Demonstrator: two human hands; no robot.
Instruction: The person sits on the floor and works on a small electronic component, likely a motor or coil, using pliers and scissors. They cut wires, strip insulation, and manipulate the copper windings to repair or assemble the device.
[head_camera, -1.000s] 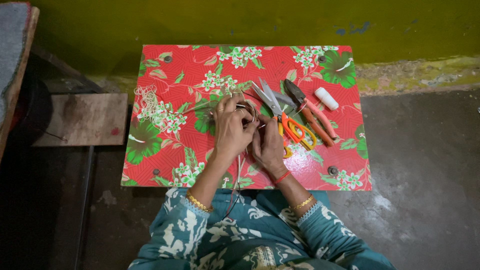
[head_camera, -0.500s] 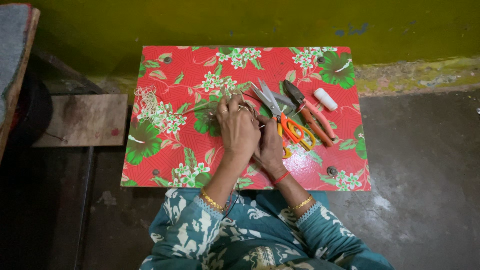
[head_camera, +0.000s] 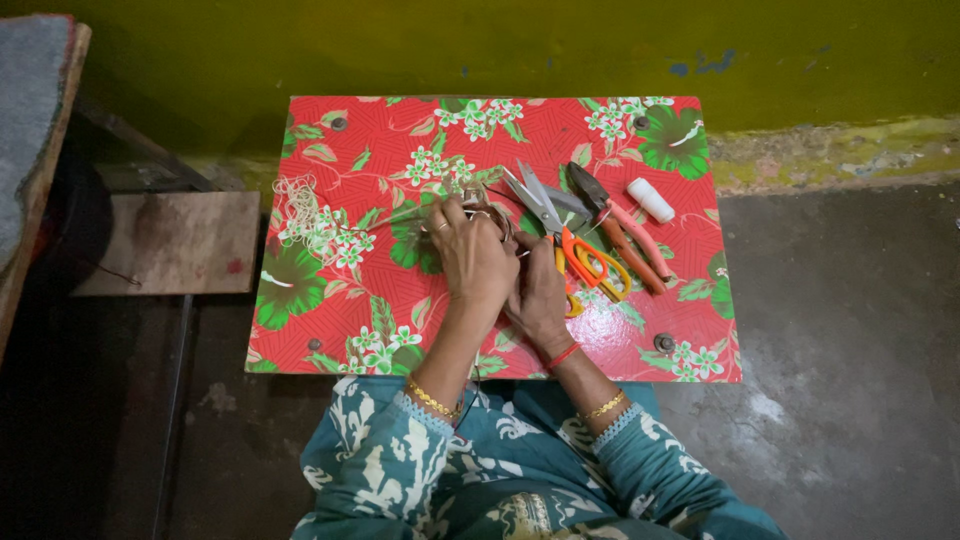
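Since the frame half a second earlier, both hands sit in nearly the same spot at mid-table; the left hand (head_camera: 470, 250) has curled a little more over the small bundle, and the tools have not shifted.

Left hand: fingers bent and closed around a small pale tangle of wire (head_camera: 478, 196), held just above the table surface. Its grip is narrow. A gold bangle shows at the wrist.

Right hand (head_camera: 540, 295): pressed against the left hand, fingers folded under and largely hidden by it. Whether it pinches the same wire or only supports the other hand cannot be told. A red thread band and a gold bangle circle that wrist.

Work surface: a small table (head_camera: 330, 340) covered in red floral oilcloth with green leaves and white flowers.

Items to the right of the hands: orange-handled scissors (head_camera: 585, 262), blades pointing to the far edge, lying just beside the right hand; pliers with pinkish-red grips (head_camera: 625, 232) next to the scissors; a white cylindrical spool (head_camera: 650, 200) near the pliers' far end.

Item to the left: a loose coil of pale thread (head_camera: 300, 208), well apart from both hands, near the table's left edge.

Person wears teal patterned sleeves. A wooden board (head_camera: 170, 245) lies left of the table on a dark floor.
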